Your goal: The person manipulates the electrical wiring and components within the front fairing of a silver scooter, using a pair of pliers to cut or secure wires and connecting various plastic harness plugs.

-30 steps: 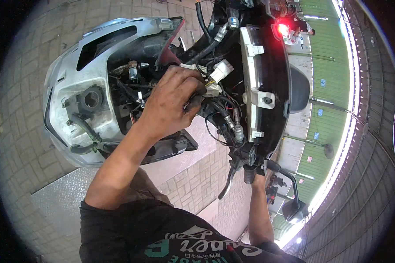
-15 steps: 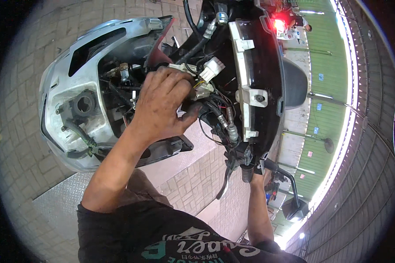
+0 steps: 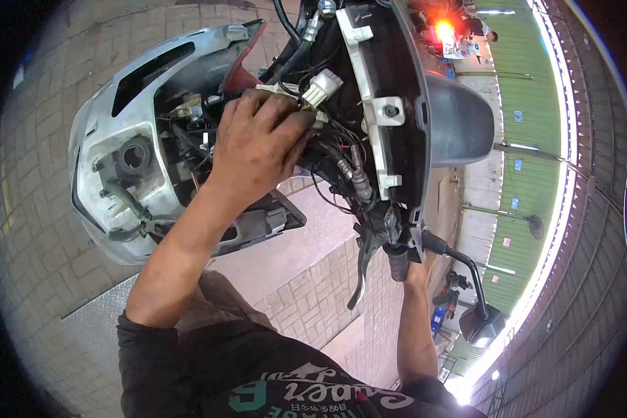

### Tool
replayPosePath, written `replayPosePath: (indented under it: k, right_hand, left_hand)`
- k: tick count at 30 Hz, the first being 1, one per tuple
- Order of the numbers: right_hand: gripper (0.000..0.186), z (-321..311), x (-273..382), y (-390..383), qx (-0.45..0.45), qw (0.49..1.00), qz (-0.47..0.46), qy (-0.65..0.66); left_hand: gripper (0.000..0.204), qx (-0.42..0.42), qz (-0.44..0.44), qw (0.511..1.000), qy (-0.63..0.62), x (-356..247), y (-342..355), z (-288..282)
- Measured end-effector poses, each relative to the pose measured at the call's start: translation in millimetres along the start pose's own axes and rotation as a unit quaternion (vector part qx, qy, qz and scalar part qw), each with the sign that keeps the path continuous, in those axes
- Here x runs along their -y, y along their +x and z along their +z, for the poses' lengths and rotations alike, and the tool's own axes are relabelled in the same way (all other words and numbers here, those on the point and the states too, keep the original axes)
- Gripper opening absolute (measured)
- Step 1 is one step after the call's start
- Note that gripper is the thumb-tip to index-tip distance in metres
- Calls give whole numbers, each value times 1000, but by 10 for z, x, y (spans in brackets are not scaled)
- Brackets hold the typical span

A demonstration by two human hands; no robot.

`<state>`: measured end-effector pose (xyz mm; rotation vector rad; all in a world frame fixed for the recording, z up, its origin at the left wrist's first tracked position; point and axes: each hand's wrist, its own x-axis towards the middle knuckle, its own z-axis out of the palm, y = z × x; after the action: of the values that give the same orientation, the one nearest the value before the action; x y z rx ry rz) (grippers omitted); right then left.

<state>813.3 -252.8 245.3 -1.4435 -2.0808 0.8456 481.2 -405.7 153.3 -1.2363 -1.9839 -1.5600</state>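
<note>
The front of a scooter stands before me with its inner wiring bared. My left hand [image 3: 258, 143] reaches into the gap, fingers curled down among the wires [image 3: 334, 150] just beside a white multi-pin connector [image 3: 323, 87]. Its fingertips and thumb are hidden, so what they grip does not show. My right hand [image 3: 416, 270] is mostly hidden behind the handlebar grip [image 3: 398, 265] and brake lever [image 3: 359, 279]; its fingers cannot be seen. The silver-white front panel [image 3: 90, 181] lies left of my left hand, and the black handlebar cover with white edging [image 3: 373, 104] rises to its right.
A mirror [image 3: 482, 324] juts out on a black stalk near my right arm. Beyond the cover is a dark seat [image 3: 460, 122]. A metal plate [image 3: 97, 313] lies on the brick paving. Farther off, a red light [image 3: 444, 31] glows beside another person.
My left thumb has tucked in under the hand, out of sight. The handlebar cover and connector have shifted left in the view, with the mirror now lower and farther right.
</note>
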Motion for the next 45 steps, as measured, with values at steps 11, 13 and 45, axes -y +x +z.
replayPosePath:
  k: [11,13,45]
  right_hand:
    - [31,-15,-179,93,-79,992,48,91]
    - [31,61,-74,52,-63,992,30,100]
    - [17,-91,-300,51,-90,991,16,95]
  left_hand:
    - [21,43,-150,987,-47,-105,155,-47]
    - [22,49,-171,982,-61,-95,169,-60]
    - [28,198,155,962,-106,311,641,-95]
